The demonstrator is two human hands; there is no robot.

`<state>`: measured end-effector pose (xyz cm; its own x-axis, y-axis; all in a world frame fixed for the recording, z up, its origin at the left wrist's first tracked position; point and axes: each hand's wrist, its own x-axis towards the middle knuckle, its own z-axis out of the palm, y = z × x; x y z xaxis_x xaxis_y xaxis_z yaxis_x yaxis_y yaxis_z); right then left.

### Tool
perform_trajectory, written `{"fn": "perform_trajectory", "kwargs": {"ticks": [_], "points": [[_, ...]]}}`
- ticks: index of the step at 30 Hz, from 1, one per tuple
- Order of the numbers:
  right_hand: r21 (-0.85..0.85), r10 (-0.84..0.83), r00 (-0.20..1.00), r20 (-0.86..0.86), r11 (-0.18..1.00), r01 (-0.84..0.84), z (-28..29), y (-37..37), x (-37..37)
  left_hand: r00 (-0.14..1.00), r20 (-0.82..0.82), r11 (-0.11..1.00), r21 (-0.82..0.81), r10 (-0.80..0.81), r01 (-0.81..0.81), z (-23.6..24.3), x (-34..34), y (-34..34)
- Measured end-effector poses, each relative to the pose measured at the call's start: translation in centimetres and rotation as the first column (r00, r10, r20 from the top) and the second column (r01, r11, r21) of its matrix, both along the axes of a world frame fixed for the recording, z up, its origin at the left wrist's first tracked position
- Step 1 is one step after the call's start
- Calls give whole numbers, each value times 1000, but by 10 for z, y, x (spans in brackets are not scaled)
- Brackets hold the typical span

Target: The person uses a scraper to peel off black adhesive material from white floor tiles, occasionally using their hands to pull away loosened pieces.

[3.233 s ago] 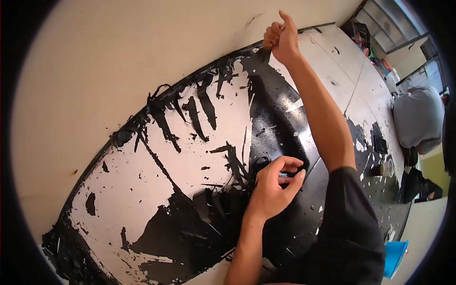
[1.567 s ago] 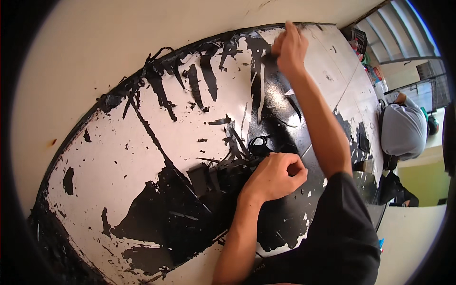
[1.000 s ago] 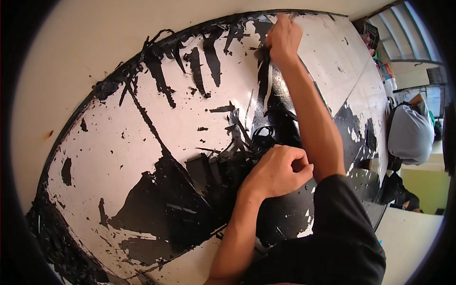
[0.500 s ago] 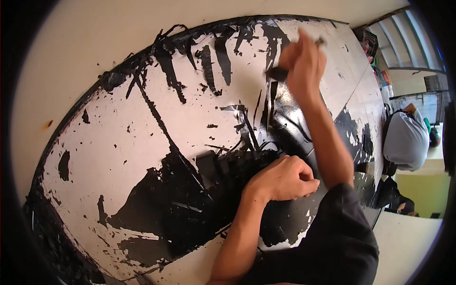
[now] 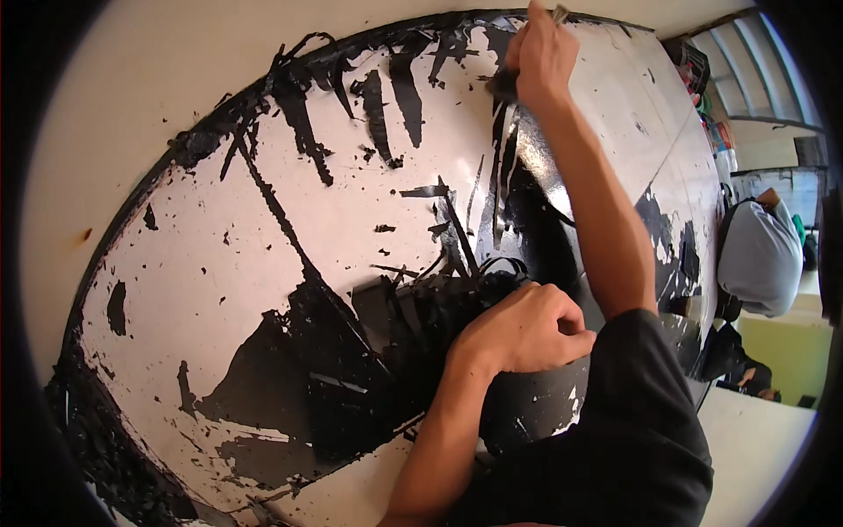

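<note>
Your right hand point(image 5: 543, 54) grips a thin black film strip point(image 5: 502, 167) near the white panel's point(image 5: 219, 255) far edge; left hand point(image 5: 527, 329) clenched. Yank sideways and it may snap.

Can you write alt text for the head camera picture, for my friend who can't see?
A person's right hand reaches far up a big white board patched with black film, gripping a black strip. The left hand rests as a fist on a heap of peeled black strips. Another person in grey is at the right.
</note>
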<state>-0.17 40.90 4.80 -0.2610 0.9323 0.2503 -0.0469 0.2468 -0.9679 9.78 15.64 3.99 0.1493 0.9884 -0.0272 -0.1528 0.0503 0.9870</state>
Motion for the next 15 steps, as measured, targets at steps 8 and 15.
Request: {"fn": "perform_trajectory", "kwargs": {"ticks": [8, 15], "points": [[-314, 249, 963, -106, 910, -270, 14, -161, 109, 956, 136, 949, -147, -261, 280, 13, -14, -8], [35, 154, 983, -101, 988, -151, 28, -52, 62, 979, 75, 967, -160, -188, 198, 10, -8, -1]]}}
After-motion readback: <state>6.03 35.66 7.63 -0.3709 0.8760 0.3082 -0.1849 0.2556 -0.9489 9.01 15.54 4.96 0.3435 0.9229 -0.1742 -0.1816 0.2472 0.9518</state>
